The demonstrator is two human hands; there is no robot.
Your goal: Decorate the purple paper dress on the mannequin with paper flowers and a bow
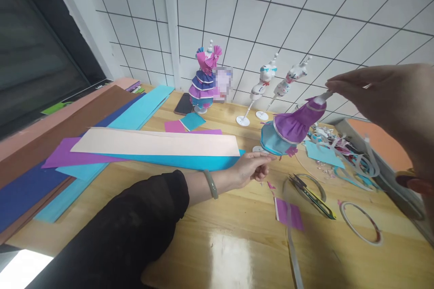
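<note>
My right hand (389, 104) pinches the white top of a small dress form (320, 98), which leans to the right. The form wears a purple ruffled paper layer (294, 119) over a light blue puffed skirt (275, 137). Close to the skirt's lower edge, my left hand (252, 169) has its thumb and fingers pressed together; what they grip, if anything, I cannot make out. Part of a white round base (258, 149) shows just behind those fingers. A green bangle (210, 184) circles the left wrist.
Crepe paper sheets, cream (159, 141) and blue (183, 161) among them, cover the left. Behind stand a ruffled dress form (203, 79) and two bare ones (259, 86). Scissors (313, 196), tape rolls (361, 223) and a purple paper piece (290, 214) lie at right.
</note>
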